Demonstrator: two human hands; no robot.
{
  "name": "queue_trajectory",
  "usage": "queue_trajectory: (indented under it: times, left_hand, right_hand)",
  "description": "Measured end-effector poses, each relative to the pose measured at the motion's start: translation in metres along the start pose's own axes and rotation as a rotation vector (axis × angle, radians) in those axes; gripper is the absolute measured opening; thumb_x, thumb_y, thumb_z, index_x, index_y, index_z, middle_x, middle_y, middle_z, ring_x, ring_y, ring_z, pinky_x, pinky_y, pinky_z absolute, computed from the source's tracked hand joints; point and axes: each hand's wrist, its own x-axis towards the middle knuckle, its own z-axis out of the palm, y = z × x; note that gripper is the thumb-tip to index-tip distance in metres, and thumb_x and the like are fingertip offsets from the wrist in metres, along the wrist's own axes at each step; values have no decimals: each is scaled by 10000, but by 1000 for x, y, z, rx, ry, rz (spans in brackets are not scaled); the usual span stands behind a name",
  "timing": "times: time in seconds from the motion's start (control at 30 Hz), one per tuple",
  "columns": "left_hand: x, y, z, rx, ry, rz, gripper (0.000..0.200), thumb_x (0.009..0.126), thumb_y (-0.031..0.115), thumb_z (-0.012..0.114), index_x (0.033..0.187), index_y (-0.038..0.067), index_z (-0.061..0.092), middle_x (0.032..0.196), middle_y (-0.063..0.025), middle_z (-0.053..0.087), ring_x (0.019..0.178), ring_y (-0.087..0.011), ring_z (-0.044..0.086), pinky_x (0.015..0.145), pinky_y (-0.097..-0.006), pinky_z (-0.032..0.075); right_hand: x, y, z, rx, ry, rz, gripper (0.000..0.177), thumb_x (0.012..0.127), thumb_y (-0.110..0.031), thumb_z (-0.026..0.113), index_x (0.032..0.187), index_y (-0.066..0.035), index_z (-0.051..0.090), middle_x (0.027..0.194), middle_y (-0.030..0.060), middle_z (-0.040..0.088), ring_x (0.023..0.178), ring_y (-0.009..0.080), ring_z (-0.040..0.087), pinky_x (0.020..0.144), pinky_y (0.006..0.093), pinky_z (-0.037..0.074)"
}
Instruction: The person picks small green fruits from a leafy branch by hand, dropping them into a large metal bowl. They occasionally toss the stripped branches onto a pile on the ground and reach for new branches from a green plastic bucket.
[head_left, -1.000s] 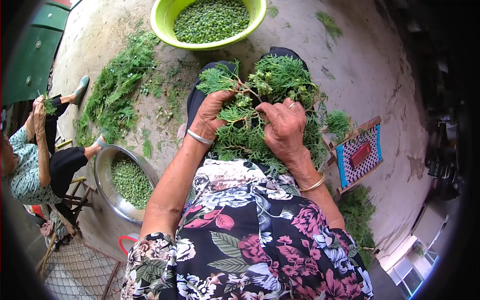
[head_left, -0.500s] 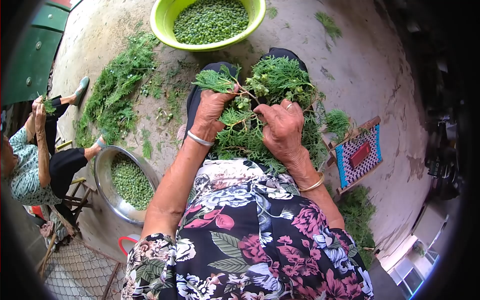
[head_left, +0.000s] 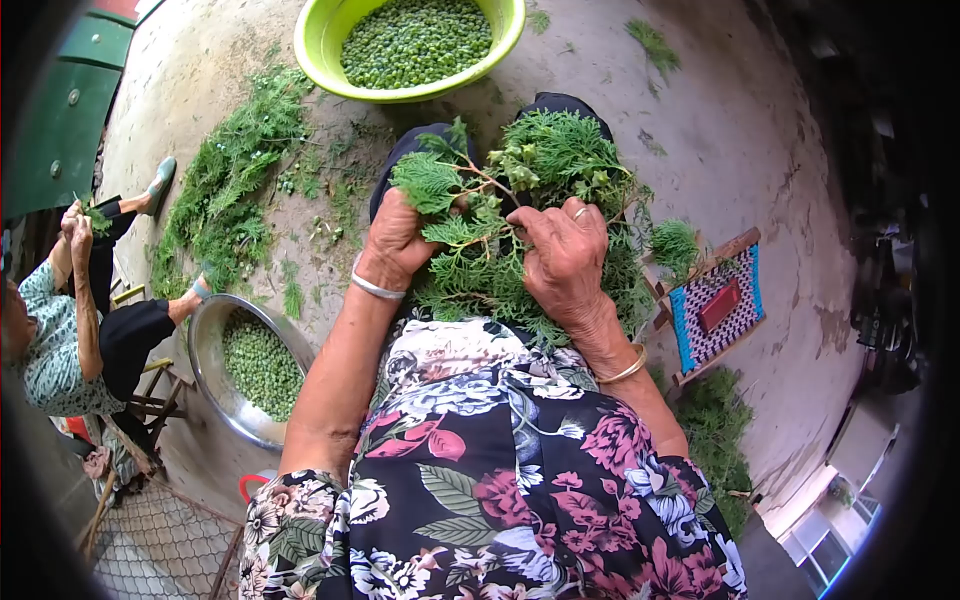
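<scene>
Green, feathery conifer sprig [head_left: 430, 182] by our lap's [head_left: 405, 152] knee edge should feel light, springy; our right hand [head_left: 567, 245] pinches its firmer brown stem [head_left: 490, 181]; our left hand's [head_left: 398, 240] grip we cannot tell.

Sprigs [head_left: 478, 290] on lap [head_left: 400, 150], basin [head_left: 415, 95] ahead, stool [head_left: 742, 277] right.

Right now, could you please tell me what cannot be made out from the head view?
Left hand: head view; the leafy branch hides most of its fingers.
Lime-green basin: head view; the top edge cuts off its far rim.
Red-edged item: head view; mostly hidden by the floral sleeve.
Dark things at far right: head view; too dim and blurred to name.
</scene>
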Motion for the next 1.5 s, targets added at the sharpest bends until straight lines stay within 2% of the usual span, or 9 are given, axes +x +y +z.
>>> queue_trajectory:
  times: [0.37,0.5,0.7,0.93,1.1,1.17,1.23,1.27,1.5]
  left_hand:
    - [-26,-16,24,213,83,89,355,793,30,696,1139,35,620,986,-60,676,837,-173,672,654,-310,587]
    - [-24,-4,30,113,98,-59,304,862,108,688,1145,20,621,1019,-69,678,873,-181,673,707,-306,586]
    - [-21,-5,40,252,68,-121,294,913,269,625,1107,51,661,968,-58,698,749,-121,665,580,-234,533]
    - [-17,-5,51,101,181,-160,247,814,67,692,1053,43,636,948,-55,678,752,-152,660,576,-283,548]
    - [-12,-7,36,577,120,184,198,757,-27,706,944,27,672,876,-16,687,776,-153,664,695,-299,531]
    - [-9,-6,30,841,79,328,164,723,10,728,882,19,688,787,-68,699,725,-202,671,668,-321,515]
    - [-8,-6,27,1664,187,535,216,676,87,752,875,32,690,746,-159,677,705,-305,665,653,-376,511]
    - [-3,-4,23,1693,130,525,256,625,146,754,839,39,663,745,-214,634,728,-388,638,643,-443,504]
    - [-4,-2,22,1987,84,579,301,584,44,739,828,39,563,728,-170,599,728,-386,614,627,-456,471]
  right_hand:
    - [3,1,2,26,-3,9,299,624,37,582,892,-81,640,679,30,533,702,233,492,672,374,352]
    - [3,0,1,14,-23,11,294,624,33,580,891,-77,638,689,32,546,702,235,495,670,376,353]
    - [4,0,2,10,-38,9,294,626,32,580,894,-75,639,687,40,542,701,242,499,665,383,356]
    - [3,-1,3,-16,-42,7,286,632,24,590,897,-73,640,688,48,541,702,250,512,665,386,360]
    - [3,-1,3,-15,-60,-11,263,646,15,591,890,-70,636,678,52,521,696,252,513,653,389,365]
    - [3,-3,3,-24,-67,-19,245,649,11,593,876,-71,633,672,53,514,697,253,516,650,389,367]
    - [4,-4,5,-34,-70,-29,228,651,7,595,863,-71,630,666,53,507,698,253,519,647,389,369]
    - [3,-4,7,-46,-77,-42,209,654,-1,601,848,-73,627,662,54,504,697,251,520,645,389,371]
    - [2,-6,14,-89,-62,-53,136,675,-17,607,792,-85,610,650,49,490,685,241,513,640,391,376]
